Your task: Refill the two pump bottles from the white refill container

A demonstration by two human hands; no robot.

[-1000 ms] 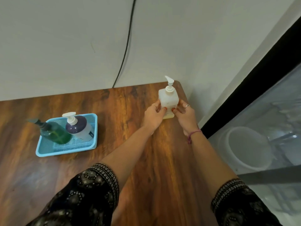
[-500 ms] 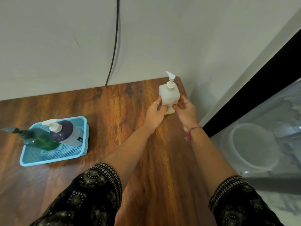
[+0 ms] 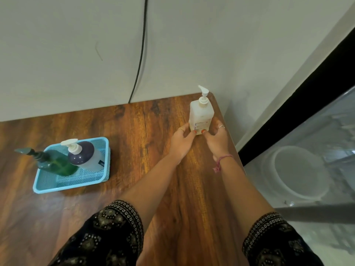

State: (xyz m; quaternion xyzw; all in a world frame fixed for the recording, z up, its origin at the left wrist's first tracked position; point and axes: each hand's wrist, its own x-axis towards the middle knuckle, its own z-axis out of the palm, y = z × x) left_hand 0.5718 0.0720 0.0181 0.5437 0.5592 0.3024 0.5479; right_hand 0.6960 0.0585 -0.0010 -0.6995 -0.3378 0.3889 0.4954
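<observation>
A white refill container (image 3: 201, 112) with a pump top stands upright near the table's far right corner. My left hand (image 3: 181, 140) and my right hand (image 3: 216, 138) grip its base from either side, thumbs on its front. To the left, a green pump bottle (image 3: 55, 163) with a dark pump and a purple-and-white pump bottle (image 3: 86, 157) with a white pump stand together in a light blue mesh tray (image 3: 76, 182).
The brown wooden table (image 3: 124, 189) ends at its right edge close beside my right hand. Beyond it sits a white bowl (image 3: 299, 172) under a glass surface. A black cable (image 3: 141, 48) runs down the wall behind the table.
Both hands have stayed on the white container's base while it stays near the corner. The view has shifted slightly, with the tray now nearer the frame's middle.
</observation>
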